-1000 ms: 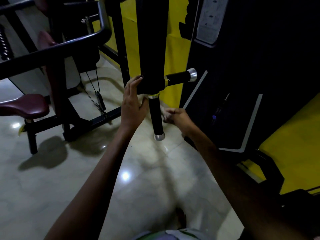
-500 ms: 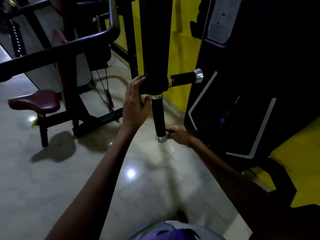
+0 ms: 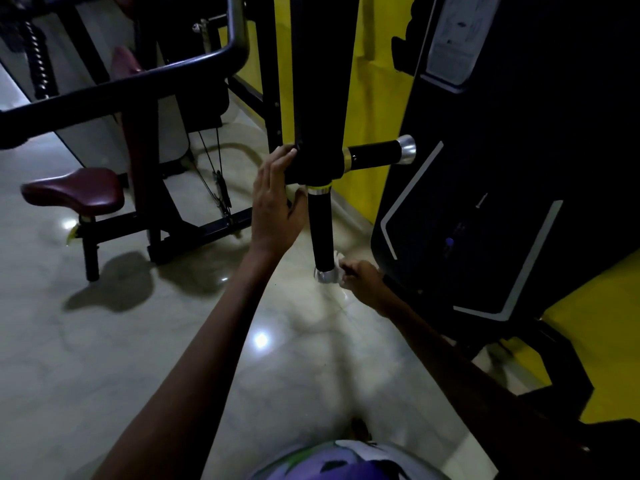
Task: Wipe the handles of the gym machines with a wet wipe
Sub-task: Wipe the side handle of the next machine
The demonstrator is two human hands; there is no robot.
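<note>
Hands reach out to a black gym machine in a dim room. The left hand (image 3: 275,206) lies flat against the thick black post (image 3: 318,98), its fingers straight and its grip wide, with the fingertips up on the post's edge and the thumb near the top of the lower handle (image 3: 320,230). That handle hangs straight down from the post and ends in a shiny silver cap (image 3: 325,275). The right hand (image 3: 362,275) sits just beside the cap, its grip closed on a white wipe (image 3: 338,263). Only a small bit of the wipe shows, poking up between the hand and the bottom of the handle, touching it. The rest is hidden in the fist, and the fingers are too dark to tell apart.

A second handle (image 3: 377,156) sticks out sideways to the right, with its own silver end. The post's top is cut off by the picture's edge. On the right stands a big dark cover (image 3: 519,168) with pale stripes; its label is too blurry to read. On the left are a dark red seat (image 3: 74,192) and a curved black bar (image 3: 138,81), both partly cut off. The floor (image 3: 104,358) is shiny and pale. At the bottom edge, a bit of purple and white cloth (image 3: 346,462) peeks in.
</note>
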